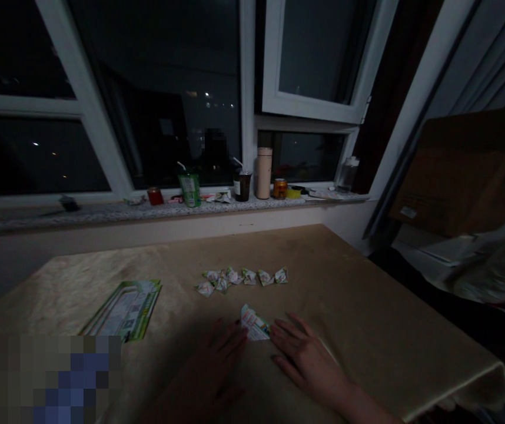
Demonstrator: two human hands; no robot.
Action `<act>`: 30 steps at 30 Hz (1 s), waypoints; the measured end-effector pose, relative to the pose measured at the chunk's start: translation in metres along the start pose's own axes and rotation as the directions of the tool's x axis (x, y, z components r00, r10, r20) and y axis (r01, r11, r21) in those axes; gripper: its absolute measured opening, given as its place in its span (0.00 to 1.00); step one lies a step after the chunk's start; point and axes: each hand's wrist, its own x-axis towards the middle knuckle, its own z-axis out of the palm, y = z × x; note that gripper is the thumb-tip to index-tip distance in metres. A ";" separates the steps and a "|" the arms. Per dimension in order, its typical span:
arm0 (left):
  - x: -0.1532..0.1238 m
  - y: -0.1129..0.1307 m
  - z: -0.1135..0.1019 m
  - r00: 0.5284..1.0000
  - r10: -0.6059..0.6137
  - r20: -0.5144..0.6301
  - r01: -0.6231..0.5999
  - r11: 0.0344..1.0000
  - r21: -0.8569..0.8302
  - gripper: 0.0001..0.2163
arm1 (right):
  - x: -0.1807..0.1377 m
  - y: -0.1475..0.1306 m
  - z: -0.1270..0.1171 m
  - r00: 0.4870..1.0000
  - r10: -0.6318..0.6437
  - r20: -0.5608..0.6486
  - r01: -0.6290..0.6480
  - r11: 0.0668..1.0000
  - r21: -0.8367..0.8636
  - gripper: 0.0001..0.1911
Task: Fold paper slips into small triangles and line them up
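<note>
A small folded triangle of printed paper (255, 325) lies on the tablecloth between my hands. My left hand (217, 356) rests flat and dim in shadow, its fingertips at the paper's left edge. At the right edge are the fingertips of my right hand (301, 353), palm down with fingers stretched and thumb apart. Beyond them, several small folded paper pieces (249, 277) sit in a loose row. Farther left lies a stack of green-and-white printed sheets (131, 309), its near end cut off by a blurred patch.
The table (367, 318) wears a shiny beige cloth. Behind it, a stone windowsill (217, 207) bears a green cup (189, 187), a dark drink cup (242, 185), a pink bottle (263, 174), an orange can (280, 188) and a red jar (155, 195). At right stands a cardboard box (447, 188).
</note>
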 end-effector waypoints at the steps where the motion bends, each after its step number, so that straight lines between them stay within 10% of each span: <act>1: 0.000 0.001 0.000 1.000 0.007 -0.008 -0.007 1.000 -0.001 0.31 | 0.000 0.000 0.000 1.000 0.001 0.002 -0.001 1.000 -0.005 0.20; 25: 0.023 -0.015 0.016 0.992 -0.041 -0.117 0.054 0.993 0.105 0.20 | 0.006 -0.028 -0.006 0.885 -0.413 0.214 0.352 0.896 0.270 0.27; 30: 0.024 -0.019 0.015 0.990 -0.023 -0.142 0.029 0.999 0.041 0.18 | 0.012 -0.012 0.003 0.947 -0.296 0.124 0.243 0.914 0.325 0.25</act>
